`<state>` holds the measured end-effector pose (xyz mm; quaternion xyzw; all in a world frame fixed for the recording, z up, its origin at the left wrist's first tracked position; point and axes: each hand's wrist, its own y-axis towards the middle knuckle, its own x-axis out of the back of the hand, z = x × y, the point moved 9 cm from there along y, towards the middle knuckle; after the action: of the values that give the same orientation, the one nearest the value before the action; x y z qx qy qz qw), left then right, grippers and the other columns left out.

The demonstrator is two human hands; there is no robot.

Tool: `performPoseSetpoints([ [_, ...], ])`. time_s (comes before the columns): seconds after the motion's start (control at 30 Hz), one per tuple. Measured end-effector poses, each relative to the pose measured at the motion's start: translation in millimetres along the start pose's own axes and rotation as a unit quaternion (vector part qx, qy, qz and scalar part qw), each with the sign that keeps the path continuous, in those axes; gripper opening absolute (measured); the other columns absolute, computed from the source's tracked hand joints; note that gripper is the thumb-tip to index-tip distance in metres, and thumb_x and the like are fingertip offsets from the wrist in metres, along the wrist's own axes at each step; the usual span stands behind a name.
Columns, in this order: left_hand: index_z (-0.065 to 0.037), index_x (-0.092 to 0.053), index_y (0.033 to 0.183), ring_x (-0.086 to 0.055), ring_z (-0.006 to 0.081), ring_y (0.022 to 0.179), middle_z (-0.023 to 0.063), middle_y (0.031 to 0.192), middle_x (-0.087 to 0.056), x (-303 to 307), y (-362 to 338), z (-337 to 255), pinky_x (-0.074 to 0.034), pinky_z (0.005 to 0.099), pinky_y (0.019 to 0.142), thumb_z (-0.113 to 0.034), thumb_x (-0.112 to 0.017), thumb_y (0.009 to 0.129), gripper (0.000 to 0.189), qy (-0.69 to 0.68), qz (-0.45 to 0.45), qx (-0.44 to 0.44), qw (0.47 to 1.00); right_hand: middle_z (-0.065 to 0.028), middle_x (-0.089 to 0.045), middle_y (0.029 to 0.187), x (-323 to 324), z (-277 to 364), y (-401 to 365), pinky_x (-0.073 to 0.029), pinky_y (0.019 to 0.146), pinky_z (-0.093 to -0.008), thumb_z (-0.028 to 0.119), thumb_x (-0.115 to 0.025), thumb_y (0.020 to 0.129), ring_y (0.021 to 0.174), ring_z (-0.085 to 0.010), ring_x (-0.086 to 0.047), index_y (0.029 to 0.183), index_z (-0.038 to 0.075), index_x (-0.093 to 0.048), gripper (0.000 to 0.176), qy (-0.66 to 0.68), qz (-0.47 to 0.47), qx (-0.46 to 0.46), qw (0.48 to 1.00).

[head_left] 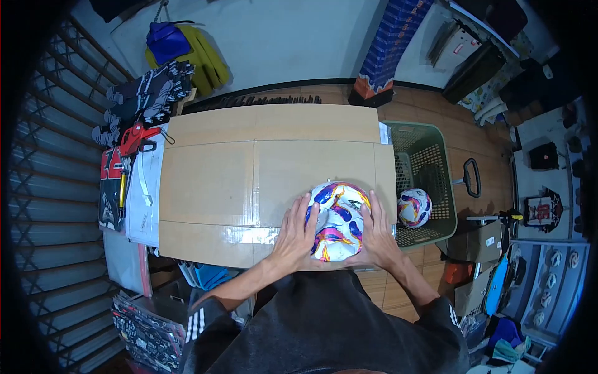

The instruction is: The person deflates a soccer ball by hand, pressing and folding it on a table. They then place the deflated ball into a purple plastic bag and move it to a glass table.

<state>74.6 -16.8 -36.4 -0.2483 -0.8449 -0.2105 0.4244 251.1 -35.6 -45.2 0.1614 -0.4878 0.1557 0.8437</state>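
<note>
Fingers of left hand (298,234) and right hand (375,232) are spread flat, pressing opposite sides of the multicoloured ball (338,219). Ball rests on the cardboard worktop (212,181), at its near right corner. Green basket (430,149) just beside the right edge holds a second ball (414,207).

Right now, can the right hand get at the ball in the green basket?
Probably yes: the basket stands open-topped beside the right hand, nothing covering the spare ball. That hand would first have to release the held ball.

Taped cardboard surface (249,168); colourful ball (339,219) resting on it near front right edge.
</note>
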Motion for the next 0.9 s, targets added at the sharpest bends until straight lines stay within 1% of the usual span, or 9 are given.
performPoseSetpoints([
  [0.03, 0.004, -0.012, 0.156, -0.025, 0.0575, 0.142, 0.0360, 0.158, -0.013, 0, 1, 3, -0.032, 0.0591, 0.115, -0.035, -0.099, 0.048, 0.144, -0.040, -0.005, 0.001, 0.999, -0.0372, -0.008, 0.160, -2, 4, 1, -0.024, 0.117, -0.0615, 0.060, -0.093, 0.050, 0.146, -0.0575, -0.016, 0.160, 0.006, 0.002, 0.155, 0.002, 0.003, 0.014, 1.000],
  [0.13, 0.004, -0.013, 0.156, -0.026, 0.0563, 0.142, 0.0346, 0.158, -0.015, -5, 0, 2, -0.032, 0.0594, 0.116, -0.031, -0.099, 0.048, 0.143, -0.046, -0.029, 0.003, 0.999, -0.0359, -0.010, 0.159, -4, 4, 1, -0.026, 0.118, -0.0578, 0.045, -0.098, 0.047, 0.145, -0.0555, -0.021, 0.157, -0.002, 0.002, 0.157, 0.017, 0.007, -0.029, 0.999],
  [0.17, 0.003, -0.012, 0.156, -0.026, 0.0561, 0.142, 0.0341, 0.158, -0.015, -7, 0, 3, -0.032, 0.0596, 0.116, -0.031, -0.099, 0.049, 0.143, -0.049, -0.037, 0.005, 0.998, -0.0341, -0.014, 0.159, 1, 8, 3, -0.029, 0.117, -0.0556, 0.034, -0.100, 0.045, 0.144, -0.0531, -0.025, 0.155, -0.008, 0.000, 0.155, 0.009, -0.001, -0.038, 0.999],
  [0.23, 0.001, -0.010, 0.157, -0.026, 0.0557, 0.142, 0.0332, 0.158, -0.015, -13, -2, 6, -0.033, 0.0598, 0.115, -0.030, -0.099, 0.050, 0.142, -0.058, -0.048, 0.012, 0.997, -0.0326, -0.018, 0.158, -1, 6, 3, -0.030, 0.116, -0.0557, 0.031, -0.100, 0.047, 0.144, -0.0514, -0.026, 0.156, -0.006, -0.003, 0.150, 0.017, -0.013, -0.052, 0.998],
  [0.33, -0.001, -0.018, 0.156, -0.030, 0.0528, 0.142, 0.0287, 0.159, -0.021, -14, -2, 11, -0.033, 0.0580, 0.116, -0.022, -0.096, 0.056, 0.129, -0.081, -0.081, 0.030, 0.993, -0.0304, -0.026, 0.156, -3, 1, 3, -0.032, 0.115, -0.0553, 0.026, -0.099, 0.051, 0.142, -0.0489, -0.030, 0.156, -0.004, -0.010, 0.140, 0.029, -0.036, -0.068, 0.997],
  [0.43, -0.002, -0.020, 0.155, -0.034, 0.0495, 0.141, 0.0280, 0.155, -0.031, -19, -2, 16, -0.035, 0.0559, 0.115, -0.020, -0.095, 0.058, 0.124, -0.076, -0.086, 0.051, 0.992, -0.0264, -0.033, 0.154, -6, -3, 1, -0.032, 0.113, -0.0547, 0.020, -0.096, 0.055, 0.140, -0.0478, -0.034, 0.155, -0.002, -0.018, 0.128, 0.052, -0.064, -0.086, 0.993],
  [0.57, -0.002, -0.033, 0.151, -0.041, 0.0455, 0.138, 0.0231, 0.150, -0.043, -19, 0, 20, -0.037, 0.0520, 0.115, -0.016, -0.093, 0.060, 0.110, -0.079, -0.100, 0.067, 0.990, -0.0236, -0.044, 0.147, -8, -10, 2, -0.034, 0.110, -0.0536, 0.015, -0.093, 0.059, 0.137, -0.0456, -0.040, 0.152, -0.001, -0.027, 0.115, 0.060, -0.076, -0.113, 0.989],
  [0.73, -0.001, -0.047, 0.143, -0.049, 0.0421, 0.134, 0.0188, 0.144, -0.054, -17, 3, 27, -0.040, 0.0495, 0.113, -0.012, -0.091, 0.060, 0.094, -0.085, -0.127, 0.080, 0.985, -0.0230, -0.051, 0.138, -5, -11, 10, -0.037, 0.105, -0.0525, 0.012, -0.091, 0.061, 0.129, -0.0430, -0.047, 0.148, 0.000, -0.037, 0.103, 0.057, -0.095, -0.124, 0.986],
  [0.9, -0.004, -0.052, 0.138, -0.051, 0.0389, 0.132, 0.0162, 0.140, -0.058, -17, 4, 31, -0.041, 0.0488, 0.110, -0.010, -0.088, 0.062, 0.085, -0.111, -0.145, 0.094, 0.979, -0.0210, -0.054, 0.126, -9, -16, 11, -0.044, 0.097, -0.0488, 0.013, -0.093, 0.058, 0.116, -0.0403, -0.052, 0.143, -0.001, -0.042, 0.100, 0.040, -0.091, -0.127, 0.987],
])
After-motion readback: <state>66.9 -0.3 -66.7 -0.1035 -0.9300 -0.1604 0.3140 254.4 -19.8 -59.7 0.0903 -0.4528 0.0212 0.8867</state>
